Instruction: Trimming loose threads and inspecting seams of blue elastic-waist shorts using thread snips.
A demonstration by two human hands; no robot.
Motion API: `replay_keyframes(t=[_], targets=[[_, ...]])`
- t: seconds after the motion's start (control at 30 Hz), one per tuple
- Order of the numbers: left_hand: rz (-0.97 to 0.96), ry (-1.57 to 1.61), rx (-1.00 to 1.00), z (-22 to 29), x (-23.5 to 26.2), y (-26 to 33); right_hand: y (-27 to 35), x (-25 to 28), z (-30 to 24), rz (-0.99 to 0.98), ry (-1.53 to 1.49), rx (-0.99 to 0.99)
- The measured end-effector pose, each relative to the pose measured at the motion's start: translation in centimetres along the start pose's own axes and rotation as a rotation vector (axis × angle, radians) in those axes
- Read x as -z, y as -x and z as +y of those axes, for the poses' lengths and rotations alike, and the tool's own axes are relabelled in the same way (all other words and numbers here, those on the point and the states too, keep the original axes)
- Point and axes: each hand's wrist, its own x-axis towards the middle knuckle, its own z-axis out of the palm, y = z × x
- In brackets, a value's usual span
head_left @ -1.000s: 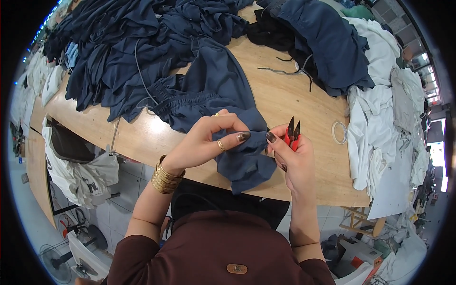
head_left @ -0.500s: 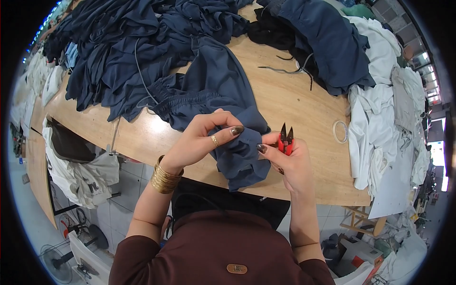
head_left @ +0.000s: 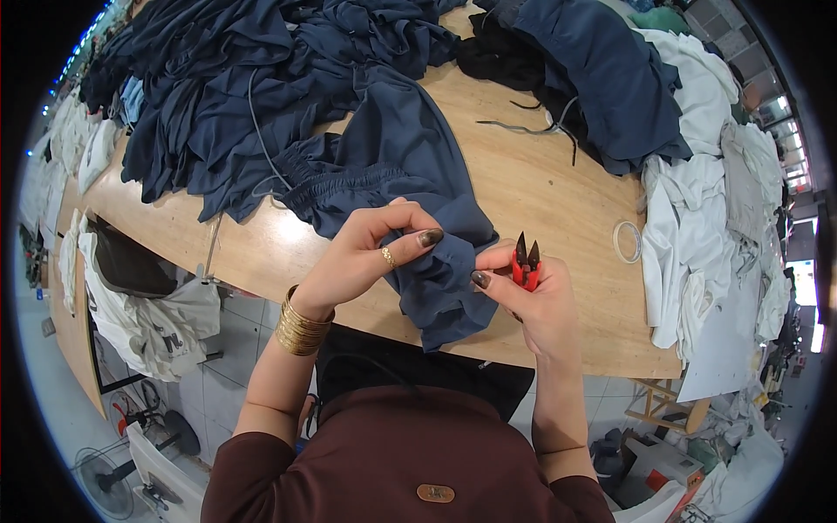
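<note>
Your left hand (head_left: pixel 366 261) is clenched on a fold of the navy garment (head_left: pixel 410 174) just below the middle of the frame, thumb and forefinger pinching the cloth so its hem stands up as a small ridge between your two hands. That pinch looks meant to keep the edge taut and lifted clear of the desk (head_left: pixel 540 200), so the seam can be turned toward you and looked over.

Your right hand (head_left: pixel 532 301) sits just right of centre, grasping the red thread snips (head_left: pixel 526 266) in the palm with the dark blades pointing up and away from the fabric; its thumb and forefinger meanwhile nip the same hem. Held this way, the snips stay ready while the fingertips are free to work the cloth, and the points stay off the material.

The rest of the garment trails up toward the middle of the frame, its gathered waistband (head_left: pixel 336 179) lying flat on the wood, so the desk carries the weight and only the hem is held up.

A heap of navy clothes (head_left: pixel 218 96) fills the upper left, with another dark pile (head_left: pixel 593 78) at the upper right and white garments (head_left: pixel 715 200) down the right edge, which keeps the bare wood in front of you for the piece in hand. A roll of clear tape (head_left: pixel 626 241) lies well to the right of your hands, and a grey cord (head_left: pixel 523 129) rests near the top centre
</note>
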Motion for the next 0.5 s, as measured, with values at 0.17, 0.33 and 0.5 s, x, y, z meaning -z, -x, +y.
replay_keyframes(t=[0.17,0.33,0.5], targets=[[0.008,0.018,0.024,0.1,0.0,0.2,0.0,-0.2,-0.1,0.001,-0.029,0.014],[-0.052,-0.311,-0.215,0.8,-0.3,-0.1,0.0,-0.3,-0.1,0.023,-0.007,0.050],[-0.006,-0.391,-0.203,0.6,-1.1,-0.1,0.1,-0.5,-0.8,0.049,0.334,0.172]])
